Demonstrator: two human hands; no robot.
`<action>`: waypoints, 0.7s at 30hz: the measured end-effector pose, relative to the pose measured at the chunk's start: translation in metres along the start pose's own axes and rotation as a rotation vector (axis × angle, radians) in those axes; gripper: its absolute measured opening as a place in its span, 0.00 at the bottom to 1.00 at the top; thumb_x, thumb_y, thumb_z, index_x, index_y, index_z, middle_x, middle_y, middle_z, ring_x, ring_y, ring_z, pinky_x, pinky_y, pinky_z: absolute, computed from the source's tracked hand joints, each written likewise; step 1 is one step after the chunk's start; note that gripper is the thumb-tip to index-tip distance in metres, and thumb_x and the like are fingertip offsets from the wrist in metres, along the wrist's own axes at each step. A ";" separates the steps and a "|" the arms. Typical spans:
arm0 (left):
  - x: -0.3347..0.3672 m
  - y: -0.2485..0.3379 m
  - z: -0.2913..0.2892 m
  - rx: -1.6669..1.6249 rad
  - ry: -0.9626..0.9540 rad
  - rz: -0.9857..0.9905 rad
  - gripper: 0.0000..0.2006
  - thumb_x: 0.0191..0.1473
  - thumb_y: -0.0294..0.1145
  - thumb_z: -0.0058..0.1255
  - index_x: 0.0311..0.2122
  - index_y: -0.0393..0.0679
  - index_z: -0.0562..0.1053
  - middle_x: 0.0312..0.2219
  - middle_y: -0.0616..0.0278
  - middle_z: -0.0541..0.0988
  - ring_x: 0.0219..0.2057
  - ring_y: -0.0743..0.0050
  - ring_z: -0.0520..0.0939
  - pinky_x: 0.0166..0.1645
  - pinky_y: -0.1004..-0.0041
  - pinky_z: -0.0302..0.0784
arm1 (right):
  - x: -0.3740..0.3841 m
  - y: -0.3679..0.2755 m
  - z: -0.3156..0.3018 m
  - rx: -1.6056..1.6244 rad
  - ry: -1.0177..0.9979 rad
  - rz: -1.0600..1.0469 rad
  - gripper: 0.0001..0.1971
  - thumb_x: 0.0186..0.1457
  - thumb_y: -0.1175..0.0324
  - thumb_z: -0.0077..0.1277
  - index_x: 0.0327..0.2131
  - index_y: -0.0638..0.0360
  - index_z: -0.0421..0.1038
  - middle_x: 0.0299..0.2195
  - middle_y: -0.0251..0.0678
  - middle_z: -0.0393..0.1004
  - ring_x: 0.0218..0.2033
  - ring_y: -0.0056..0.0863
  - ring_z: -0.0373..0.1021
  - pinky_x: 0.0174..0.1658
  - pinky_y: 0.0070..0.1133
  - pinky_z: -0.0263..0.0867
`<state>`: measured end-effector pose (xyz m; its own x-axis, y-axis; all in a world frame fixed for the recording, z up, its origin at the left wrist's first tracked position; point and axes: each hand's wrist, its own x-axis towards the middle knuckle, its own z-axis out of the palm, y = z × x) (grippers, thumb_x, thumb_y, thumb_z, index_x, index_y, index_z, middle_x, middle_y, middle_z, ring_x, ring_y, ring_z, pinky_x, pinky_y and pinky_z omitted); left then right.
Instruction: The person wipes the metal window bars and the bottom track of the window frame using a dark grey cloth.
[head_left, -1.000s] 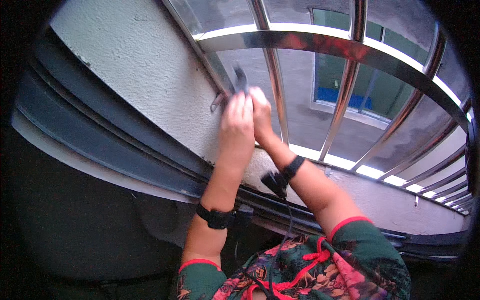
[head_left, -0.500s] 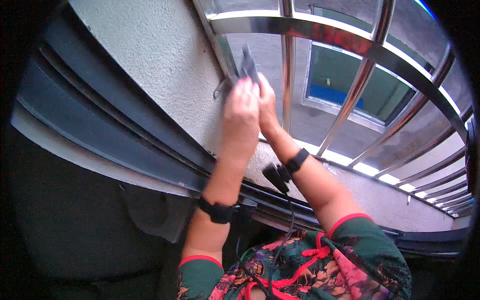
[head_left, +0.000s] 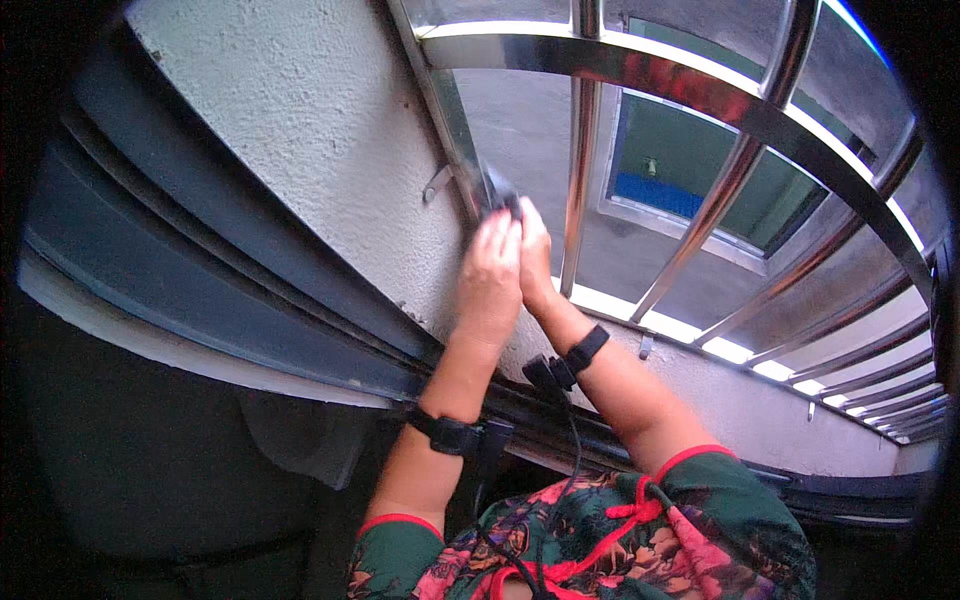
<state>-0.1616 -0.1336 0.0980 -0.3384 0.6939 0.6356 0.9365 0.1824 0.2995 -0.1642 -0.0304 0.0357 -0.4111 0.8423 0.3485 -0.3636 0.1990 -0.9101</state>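
My left hand and my right hand are pressed together beside the lower left end of the grille's metal frame. From the fingertips sticks out a dark grey piece that looks like a folded cloth; it is blurred and its kind is not certain. Both sets of fingers are closed on it, and the palms hide its lower part. Whether it touches the frame, I cannot tell. Each forearm wears a black strap with a small black device.
Shiny metal bars curve away to the right, with a window beyond them. A rough pale wall and a dark window track lie to the left. A small metal bracket juts from the wall. Black cables hang between my arms.
Both hands have moved down and toward me together, still closed on the grey piece. My view has shifted slightly.
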 end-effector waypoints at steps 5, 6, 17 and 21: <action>-0.039 -0.030 0.037 -0.048 -0.109 -0.172 0.19 0.54 0.22 0.39 0.51 0.35 0.70 0.52 0.45 0.71 0.56 0.48 0.69 0.62 0.60 0.62 | -0.027 0.036 -0.014 -0.071 -0.225 0.226 0.12 0.61 0.67 0.39 0.36 0.63 0.72 0.34 0.39 0.77 0.35 0.25 0.71 0.43 0.24 0.66; -0.042 -0.026 0.033 -0.047 -0.099 -0.157 0.19 0.54 0.22 0.40 0.51 0.34 0.70 0.52 0.45 0.71 0.56 0.48 0.69 0.62 0.60 0.62 | -0.027 0.028 -0.016 -0.003 -0.256 0.237 0.11 0.60 0.69 0.39 0.36 0.61 0.72 0.33 0.34 0.76 0.35 0.21 0.70 0.41 0.21 0.66; -0.042 -0.022 0.051 -0.121 -0.041 -0.213 0.20 0.54 0.22 0.38 0.53 0.33 0.67 0.53 0.44 0.70 0.57 0.50 0.68 0.62 0.61 0.63 | -0.007 0.059 -0.017 -0.192 -0.157 0.111 0.15 0.62 0.63 0.36 0.34 0.63 0.71 0.32 0.50 0.75 0.35 0.44 0.72 0.41 0.33 0.66; -0.019 -0.003 -0.001 -0.056 0.117 -0.087 0.21 0.53 0.20 0.40 0.54 0.31 0.66 0.55 0.41 0.67 0.59 0.46 0.65 0.64 0.59 0.59 | -0.012 -0.034 0.005 -0.291 -0.137 -0.239 0.09 0.55 0.72 0.48 0.38 0.63 0.72 0.31 0.41 0.73 0.34 0.25 0.69 0.39 0.21 0.66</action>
<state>-0.1583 -0.1476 0.0855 -0.4293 0.5905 0.6834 0.8978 0.1967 0.3941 -0.1508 -0.0494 0.0637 -0.4582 0.6844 0.5671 -0.2186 0.5316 -0.8183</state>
